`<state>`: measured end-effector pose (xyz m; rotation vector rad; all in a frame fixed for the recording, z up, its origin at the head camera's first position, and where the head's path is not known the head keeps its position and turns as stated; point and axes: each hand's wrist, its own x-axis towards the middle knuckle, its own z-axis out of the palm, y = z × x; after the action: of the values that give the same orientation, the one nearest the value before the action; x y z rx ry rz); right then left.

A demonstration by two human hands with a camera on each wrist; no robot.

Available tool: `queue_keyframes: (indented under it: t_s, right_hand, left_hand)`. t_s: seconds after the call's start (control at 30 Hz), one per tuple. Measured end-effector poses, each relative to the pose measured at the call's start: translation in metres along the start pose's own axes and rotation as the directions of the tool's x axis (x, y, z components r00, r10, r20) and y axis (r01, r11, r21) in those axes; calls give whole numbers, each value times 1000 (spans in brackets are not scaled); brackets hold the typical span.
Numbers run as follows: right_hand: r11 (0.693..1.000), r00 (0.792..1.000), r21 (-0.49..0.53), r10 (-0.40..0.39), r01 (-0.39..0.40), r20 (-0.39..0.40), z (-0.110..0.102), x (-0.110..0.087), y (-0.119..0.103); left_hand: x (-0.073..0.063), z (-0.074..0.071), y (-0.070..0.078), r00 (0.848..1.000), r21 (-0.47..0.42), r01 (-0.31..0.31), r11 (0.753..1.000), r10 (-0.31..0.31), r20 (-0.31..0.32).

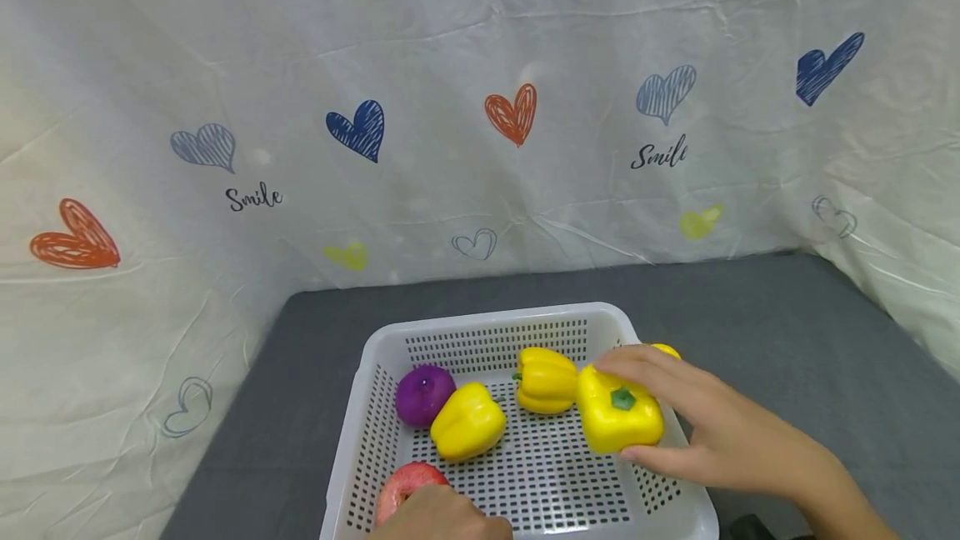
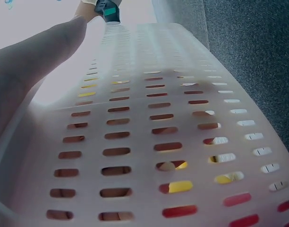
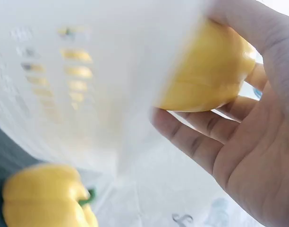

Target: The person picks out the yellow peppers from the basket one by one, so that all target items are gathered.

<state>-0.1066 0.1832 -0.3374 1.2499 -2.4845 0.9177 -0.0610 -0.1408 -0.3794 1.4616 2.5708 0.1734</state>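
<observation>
My right hand (image 1: pixel 697 415) holds a yellow bell pepper (image 1: pixel 618 415) by its sides, its green stem showing, at the basket's right wall. The right wrist view shows thumb and fingers around this pepper (image 3: pixel 210 71), partly hidden by the basket wall. Low in the head view my left hand (image 1: pixel 446 515) grips the front rim of the white basket (image 1: pixel 495 319). In the left wrist view its thumb (image 2: pixel 45 54) lies outside the wall, with fingers visible through the holes. Beside that hand is a round red fruit (image 1: pixel 405 486), partly covered.
Inside the basket lie two more yellow bell peppers (image 1: pixel 468 423) and a round purple item (image 1: pixel 424 396). Another yellow pepper (image 3: pixel 40 196) sits outside, beyond the right wall, mostly hidden in the head view. Dark grey cloth (image 1: pixel 247 440) covers the table; a heart-printed sheet (image 1: pixel 442 190) hangs behind.
</observation>
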Motion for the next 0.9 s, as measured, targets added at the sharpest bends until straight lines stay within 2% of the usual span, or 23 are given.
queue_keyframes:
  t_s: [0.13,0.37,0.67,0.9]
  right_hand:
    - [1000,998,7,17,-17,-52,-14,-5,8]
    - [997,990,-67,36,-45,-135,-31,-16,27]
    - [988,981,-133,49,-74,-188,-43,-24,47]
    - [975,969,-174,98,-139,-227,-47,-32,67]
  left_hand:
    - [0,0,0,1000,-6,2,1000,-2,5]
    - [1,0,1,999,-11,20,1000,-20,50]
    - [1,0,1,998,-8,26,1000,-25,62]
    - [1,0,1,998,-12,21,1000,-20,62]
